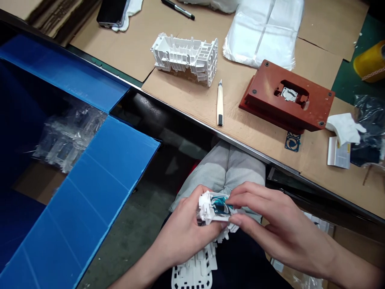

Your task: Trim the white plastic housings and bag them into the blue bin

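Over the lap, my left hand (186, 228) grips a white moulded plastic housing (206, 206), with the thumb along its near side. A thin teal piece (219, 204) sits in the opening at the housing's upper end. My right hand (267, 220) is closed at the right end of this opening. Its fingertips touch the teal piece, and its thumb presses the housing's near rim. What lies between those fingertips is partly hidden. The housing's lower end (192, 271), a slotted white plate, hangs down below my left hand.
A second white housing (186, 56), a utility knife (220, 103), a red-brown fixture (291, 96) holding a metal piece, a teal-patterned plate (292, 141) and plastic bags (264, 32) lie on the cardboard-covered bench. At left stands a blue box (108, 176) with bagged parts (69, 136).
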`<state>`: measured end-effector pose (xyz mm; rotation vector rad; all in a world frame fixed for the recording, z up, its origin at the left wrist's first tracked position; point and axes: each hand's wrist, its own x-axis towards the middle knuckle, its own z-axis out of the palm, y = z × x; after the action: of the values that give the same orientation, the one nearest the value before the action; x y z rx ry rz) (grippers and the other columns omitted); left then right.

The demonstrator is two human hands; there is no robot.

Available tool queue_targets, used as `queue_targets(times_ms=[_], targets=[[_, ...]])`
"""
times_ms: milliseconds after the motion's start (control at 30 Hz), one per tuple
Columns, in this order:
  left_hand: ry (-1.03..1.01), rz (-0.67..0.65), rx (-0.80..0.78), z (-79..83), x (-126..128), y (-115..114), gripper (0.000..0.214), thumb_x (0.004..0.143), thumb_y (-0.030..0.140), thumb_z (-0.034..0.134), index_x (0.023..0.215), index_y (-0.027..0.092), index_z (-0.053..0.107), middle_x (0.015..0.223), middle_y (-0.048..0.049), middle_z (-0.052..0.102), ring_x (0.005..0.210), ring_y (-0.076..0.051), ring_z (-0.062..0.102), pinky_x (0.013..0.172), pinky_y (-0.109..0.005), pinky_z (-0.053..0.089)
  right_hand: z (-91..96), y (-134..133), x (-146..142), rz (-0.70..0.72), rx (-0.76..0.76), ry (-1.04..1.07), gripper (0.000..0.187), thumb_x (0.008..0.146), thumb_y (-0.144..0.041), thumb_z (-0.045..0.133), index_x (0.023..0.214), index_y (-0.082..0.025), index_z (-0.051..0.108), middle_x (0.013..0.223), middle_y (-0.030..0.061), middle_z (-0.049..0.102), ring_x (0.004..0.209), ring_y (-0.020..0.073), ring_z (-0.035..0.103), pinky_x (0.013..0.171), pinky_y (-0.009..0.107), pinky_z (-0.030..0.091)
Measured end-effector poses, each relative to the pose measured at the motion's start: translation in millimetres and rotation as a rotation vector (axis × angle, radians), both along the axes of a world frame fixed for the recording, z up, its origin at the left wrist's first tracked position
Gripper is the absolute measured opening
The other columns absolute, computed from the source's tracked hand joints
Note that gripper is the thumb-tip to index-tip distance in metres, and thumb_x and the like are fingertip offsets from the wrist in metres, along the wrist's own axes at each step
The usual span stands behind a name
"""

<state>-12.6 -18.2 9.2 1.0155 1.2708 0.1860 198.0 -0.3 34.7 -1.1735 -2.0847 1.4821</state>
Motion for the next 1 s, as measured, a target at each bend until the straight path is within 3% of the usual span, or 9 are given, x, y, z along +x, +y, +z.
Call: queue_targets(times_ms=[200,467,533,667,733,833,1000], targets=[[0.013,-0.011,-0.006,0.4,-0.3,0.0,0.021,0.084,0.032,0.069,0.093,0.024,0.052,0.08,0.0069,0.06,0.072,-0.014,0.053,0.062,-0.025,0.04,-2.4,1.0,0.3,0.08,-0.013,-0.105,0.005,0.097,-0.023,0.06,0.098,-0.02,0.064,0.091,0.0034,0.062,0.079,0.0179,0.056,0.069,0.033,0.047],[0.015,-0.032,0.005,3.6,3.5,0.2,0.023,0.085,0.039,0.069,0.094,0.025,0.053,0.08,0.0075,0.061,0.071,-0.013,0.052,0.06,-0.025,0.039,-1.7,15.0,0.3,0.168,-0.14,-0.15,0.012,0.097,-0.019,0.059,0.087,-0.021,0.064,0.082,-0.0011,0.061,0.071,0.0137,0.057,0.065,0.029,0.046],[0.024,-0.024,0.009,3.2,4.8,0.8,0.022,0.084,0.037,0.068,0.094,0.025,0.053,0.08,0.0078,0.062,0.072,-0.014,0.053,0.061,-0.024,0.04,-2.4,10.5,-2.8,0.176,-0.043,-0.186,0.016,0.097,-0.015,0.055,0.083,-0.02,0.062,0.081,0.0008,0.061,0.07,0.0154,0.056,0.065,0.031,0.047],[0.054,-0.002,0.002,3.3,8.5,2.5,0.019,0.084,0.032,0.066,0.092,0.025,0.05,0.08,0.0082,0.064,0.072,-0.014,0.056,0.063,-0.025,0.041,-5.7,-9.3,-12.2,0.133,0.426,-0.321,0.026,0.089,0.0,0.042,0.085,-0.012,0.065,0.078,0.0098,0.062,0.072,0.0237,0.058,0.068,0.042,0.052],[0.061,0.006,0.001,4.3,10.1,3.2,0.019,0.084,0.031,0.065,0.091,0.025,0.049,0.08,0.0081,0.064,0.072,-0.014,0.056,0.063,-0.025,0.042,-7.4,-16.9,-14.7,0.098,0.558,-0.331,0.03,0.086,0.004,0.039,0.087,-0.008,0.066,0.076,0.0119,0.061,0.073,0.0257,0.06,0.068,0.043,0.054],[0.068,0.004,0.001,5.5,11.4,3.5,0.017,0.085,0.03,0.064,0.092,0.025,0.049,0.079,0.0085,0.064,0.071,-0.014,0.056,0.061,-0.024,0.041,-8.2,-20.0,-13.8,0.08,0.508,-0.319,0.028,0.086,0.004,0.04,0.088,-0.008,0.066,0.076,0.0116,0.061,0.073,0.0244,0.059,0.067,0.04,0.055],[0.09,-0.005,0.017,4.3,11.5,2.3,0.018,0.085,0.033,0.064,0.09,0.025,0.049,0.077,0.0095,0.064,0.071,-0.014,0.058,0.06,-0.025,0.041,-7.8,-16.5,-8.5,0.147,0.237,-0.331,0.024,0.082,0.002,0.043,0.092,-0.012,0.06,0.088,0.0105,0.059,0.079,0.0237,0.055,0.073,0.042,0.052]])
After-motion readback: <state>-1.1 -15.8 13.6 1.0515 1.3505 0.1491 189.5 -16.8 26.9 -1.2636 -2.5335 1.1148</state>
